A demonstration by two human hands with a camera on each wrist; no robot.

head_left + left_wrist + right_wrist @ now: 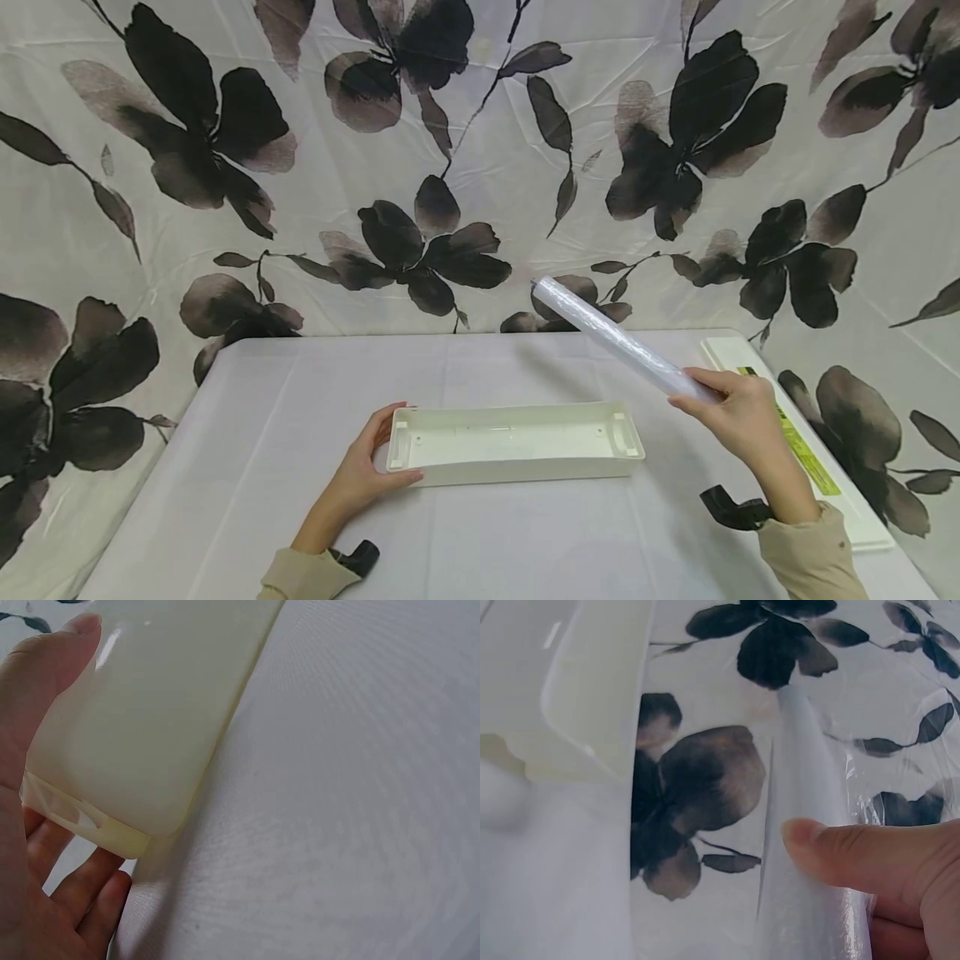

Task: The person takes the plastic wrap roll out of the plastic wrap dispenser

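A long cream plastic box [525, 472], its top uncovered and its inside bare, lies lengthwise on the table. My left hand [367, 467] grips its left end, thumb at the front wall and fingers round the far side. In the left wrist view the box [150, 727] has the thumb along one wall and fingers under its end. My right hand [742, 417] holds a roll of plastic wrap [611, 333] near one end. The roll slants up to the left, raised above the table. From the right wrist, the thumb presses along the shiny roll [810, 780].
A long white lid-like piece [851, 508] with a yellow label strip [806, 454] lies along the table's right edge. White cloth covers the table [480, 542]. Behind it hangs a flower-print sheet [540, 175]. Both wrists carry black camera mounts [735, 510].
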